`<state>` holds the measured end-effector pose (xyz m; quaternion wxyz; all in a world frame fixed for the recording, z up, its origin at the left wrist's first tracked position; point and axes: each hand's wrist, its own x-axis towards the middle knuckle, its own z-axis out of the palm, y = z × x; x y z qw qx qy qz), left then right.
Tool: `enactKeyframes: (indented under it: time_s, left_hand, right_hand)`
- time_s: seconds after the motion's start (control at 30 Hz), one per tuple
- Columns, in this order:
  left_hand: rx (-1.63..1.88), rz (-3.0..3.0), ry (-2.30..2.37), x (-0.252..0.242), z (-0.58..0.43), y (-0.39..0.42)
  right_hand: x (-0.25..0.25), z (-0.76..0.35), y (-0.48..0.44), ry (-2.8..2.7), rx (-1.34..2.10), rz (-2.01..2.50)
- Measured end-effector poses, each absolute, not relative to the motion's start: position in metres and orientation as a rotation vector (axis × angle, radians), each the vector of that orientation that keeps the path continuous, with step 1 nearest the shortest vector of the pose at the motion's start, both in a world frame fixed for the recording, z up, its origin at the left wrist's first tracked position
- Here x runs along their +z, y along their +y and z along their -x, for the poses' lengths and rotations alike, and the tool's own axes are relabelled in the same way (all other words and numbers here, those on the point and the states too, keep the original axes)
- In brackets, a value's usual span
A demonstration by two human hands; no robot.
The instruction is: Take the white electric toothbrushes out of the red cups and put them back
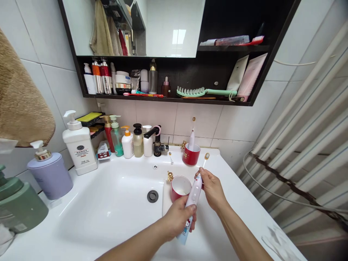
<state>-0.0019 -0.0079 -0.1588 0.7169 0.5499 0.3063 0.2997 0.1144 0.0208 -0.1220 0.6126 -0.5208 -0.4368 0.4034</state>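
1. A shiny white sink [114,208] spreads out under the hands, with pale tiles [239,123] behind it.
2. The toothbrush [193,195] is over the sink's right part. The left hand [178,217] wraps around its fat handle, and the right hand [213,188] pinches it near the top.
3. One red cup [174,194] is just beside the left hand. Another cup [191,158] stands at the back.
4. The wide bowl dips down to the left, around a dark drain [152,196].
5. A dark shelf [190,72] hangs above the black tap [157,143].
6. The right edge slants along white pipes [307,105].
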Motion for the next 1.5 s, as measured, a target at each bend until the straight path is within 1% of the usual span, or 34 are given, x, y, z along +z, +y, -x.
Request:
enactKeyframes:
  time_s: [0.13, 0.2, 0.3, 0.4, 0.5, 0.63, 0.73, 0.83, 1.0, 1.13, 1.3, 1.5]
  left_hand:
    - [0.698, -1.181, 0.599, -0.155, 0.002, -0.007]
    - [0.773, -1.193, 0.608, -0.153, 0.003, -0.002]
    - [0.932, -1.234, 0.679, -0.149, 0.006, 0.009]
    - [0.976, -1.338, 0.784, -0.145, 0.011, 0.014]
    - [1.048, -1.553, 0.861, -0.144, 0.015, 0.015]
    - [1.129, -1.84, 1.129, -0.154, 0.019, 0.016]
    - [1.053, -1.99, 1.287, -0.168, 0.019, 0.02]
    - [0.96, -2.054, 1.369, -0.179, 0.017, 0.023]
    - [0.978, -2.051, 1.337, -0.184, 0.014, 0.028]
    - [0.984, -2.059, 1.292, -0.184, 0.012, 0.026]
    - [1.004, -2.112, 1.204, -0.174, 0.002, 0.023]
    - [1.056, -2.345, 0.956, -0.14, -0.041, 0.044]
  right_hand:
    - [-0.121, -0.113, 0.02, -0.988, 0.997, 1.122]
    - [-0.122, -0.108, 0.017, -1.019, 1.044, 1.096]
    - [-0.124, -0.099, 0.012, -1.207, 1.122, 1.071]
    - [-0.125, -0.093, 0.01, -1.313, 1.114, 1.079]
    - [-0.124, -0.095, 0.013, -1.287, 1.028, 1.088]
    - [-0.124, -0.107, 0.023, -1.124, 0.786, 1.083]
    - [-0.132, -0.113, 0.028, -1.084, 0.665, 1.148]
    - [-0.145, -0.112, 0.032, -1.226, 0.621, 1.259]
    - [-0.162, -0.108, 0.039, -1.467, 0.483, 1.438]
    - [-0.169, -0.108, 0.042, -1.539, 0.322, 1.535]
    - [-0.166, -0.118, 0.04, -1.428, 0.359, 1.496]
    - [-0.135, -0.167, 0.048, -1.291, 0.442, 1.477]
